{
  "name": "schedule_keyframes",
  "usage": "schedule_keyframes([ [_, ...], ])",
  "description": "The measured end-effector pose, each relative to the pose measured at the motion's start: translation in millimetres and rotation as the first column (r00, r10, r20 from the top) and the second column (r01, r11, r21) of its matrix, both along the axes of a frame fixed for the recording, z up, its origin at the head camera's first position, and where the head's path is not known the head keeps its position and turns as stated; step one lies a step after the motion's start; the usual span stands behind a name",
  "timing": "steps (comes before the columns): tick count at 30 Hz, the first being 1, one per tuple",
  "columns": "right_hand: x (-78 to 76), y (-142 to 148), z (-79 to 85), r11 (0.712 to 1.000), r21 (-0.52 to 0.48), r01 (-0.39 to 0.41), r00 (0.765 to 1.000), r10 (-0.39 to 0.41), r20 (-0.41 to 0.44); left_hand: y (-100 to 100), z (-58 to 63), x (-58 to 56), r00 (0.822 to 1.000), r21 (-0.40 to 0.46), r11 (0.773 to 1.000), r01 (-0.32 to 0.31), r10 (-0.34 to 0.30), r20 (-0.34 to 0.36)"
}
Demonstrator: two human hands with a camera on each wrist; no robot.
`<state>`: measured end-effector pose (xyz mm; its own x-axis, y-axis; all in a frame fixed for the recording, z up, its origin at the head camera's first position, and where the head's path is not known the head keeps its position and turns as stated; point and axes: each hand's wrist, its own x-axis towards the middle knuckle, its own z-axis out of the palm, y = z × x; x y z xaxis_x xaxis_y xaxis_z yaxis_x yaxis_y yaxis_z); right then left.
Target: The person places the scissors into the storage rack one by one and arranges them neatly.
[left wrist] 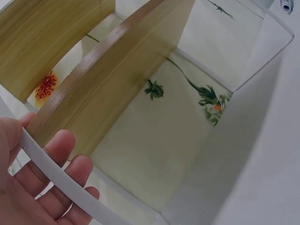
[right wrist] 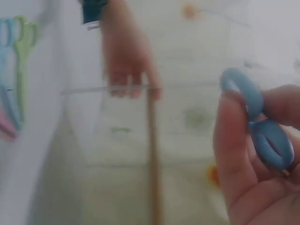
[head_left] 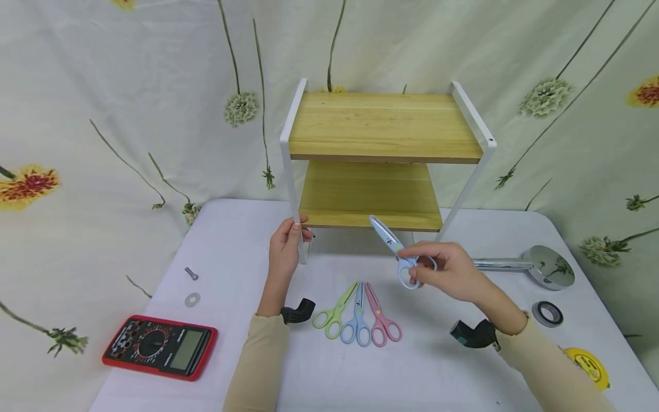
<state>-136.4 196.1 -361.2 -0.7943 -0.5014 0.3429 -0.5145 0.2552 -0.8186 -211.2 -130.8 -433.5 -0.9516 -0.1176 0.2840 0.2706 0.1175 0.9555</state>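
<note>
My left hand [head_left: 285, 247] grips the white front-left leg of a two-tier shelf [head_left: 383, 127] at the level of its lower board. In the left wrist view the thumb and curled fingers [left wrist: 61, 147] go round the white metal frame. My right hand [head_left: 453, 273] holds light blue scissors [head_left: 387, 236] by the handle loops, above the table in front of the shelf. Their tip points up and left, overlapping the lower board in the head view. In the right wrist view the blue loops [right wrist: 274, 143] lie between thumb and fingers.
Green scissors [head_left: 334, 312], blue scissors [head_left: 358, 315] and pink scissors [head_left: 380, 315] lie fanned out on the table. To the left are a multimeter [head_left: 159, 348], a grey washer [head_left: 193, 300] and a bolt [head_left: 191, 273]. A round chrome shower head [head_left: 551, 268], black tape [head_left: 548, 314] and a yellow tape measure [head_left: 588, 365] lie right.
</note>
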Motion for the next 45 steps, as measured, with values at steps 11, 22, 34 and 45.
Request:
schedule_keyframes([
  [11,-17.8,-37.0,104.9,0.968,-0.087,-0.234,0.963,0.218,-0.159,-1.1,1.3,-3.3,1.000,-0.015,1.000,-0.004,0.004,-0.002],
  [22,-81.7,-105.4,166.8,0.949,0.242,0.201,0.936,-0.113,-0.333,-3.3,-1.0,-5.8,1.000,-0.009,1.000,-0.005,0.005,-0.010],
  [34,-137.2,-151.3,168.8,0.836,0.502,0.221,0.925,-0.017,-0.379,-2.4,-2.3,-5.5,1.000,-0.014,1.000,0.003,-0.003,0.009],
  [45,-133.7,-153.3,164.1,0.825,0.494,0.276,0.896,-0.036,-0.442,-2.8,-4.6,-7.5,1.000,0.001,1.000,0.020,-0.020,-0.005],
])
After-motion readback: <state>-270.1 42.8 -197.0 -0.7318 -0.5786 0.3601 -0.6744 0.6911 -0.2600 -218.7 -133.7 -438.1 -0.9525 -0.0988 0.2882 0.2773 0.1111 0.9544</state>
